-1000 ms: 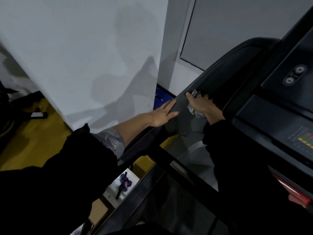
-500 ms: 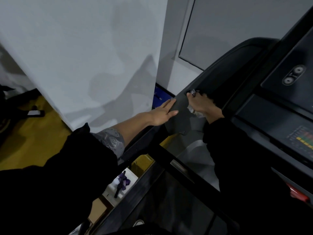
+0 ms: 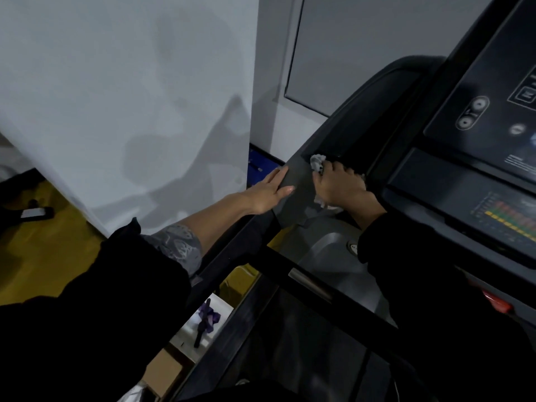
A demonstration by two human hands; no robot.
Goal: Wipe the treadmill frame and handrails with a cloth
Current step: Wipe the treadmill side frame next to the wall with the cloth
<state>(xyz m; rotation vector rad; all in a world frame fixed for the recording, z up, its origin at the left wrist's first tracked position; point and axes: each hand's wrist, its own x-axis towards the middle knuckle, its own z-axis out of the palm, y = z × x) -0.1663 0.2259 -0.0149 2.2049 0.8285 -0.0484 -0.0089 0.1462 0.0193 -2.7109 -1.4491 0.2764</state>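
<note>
Mid-wipe: right hand (image 3: 339,185) clenches crumpled white cloth (image 3: 317,163) against dark plastic treadmill frame (image 3: 362,111); left hand (image 3: 268,190) rests flat, released. Black metal handrail (image 3: 327,294) likely remains.

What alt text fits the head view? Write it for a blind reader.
A person's right hand presses a crumpled pale cloth against the dark treadmill frame beside the console. The left hand rests flat on the frame's outer edge.

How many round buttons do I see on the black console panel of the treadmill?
2: both sit in one oval housing on the console panel, upper round button and lower round button. A small round mark nearby is unclear; the frame edge may hide more.
</note>
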